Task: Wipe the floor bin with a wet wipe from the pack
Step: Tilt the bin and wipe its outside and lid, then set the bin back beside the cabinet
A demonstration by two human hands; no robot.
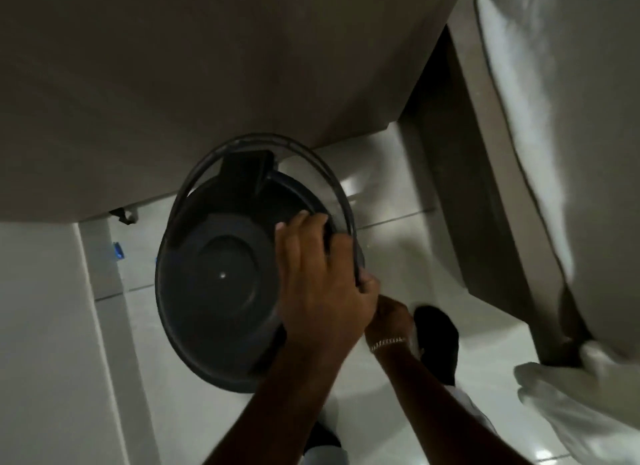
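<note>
A round dark grey floor bin (221,291) stands on the white tiled floor, and I look down into its bare inside. A thin dark ring (311,159) arches tilted above its far rim, with a dark flap (246,168) at the back. My left hand (318,277) lies over the bin's right rim, its fingers curled around the rim and ring. My right hand (393,312), with a bracelet at the wrist, sits just below it against the bin's right side. Its fingers are hidden behind my left hand. No wipe or pack shows.
A beige furniture panel (207,66) overhangs the bin at the back. On the right is a bed edge with white bedding (554,153) and a white cloth (571,395) hanging low. My black shoe (436,336) stands right of the bin. A small blue thing (117,250) lies at left.
</note>
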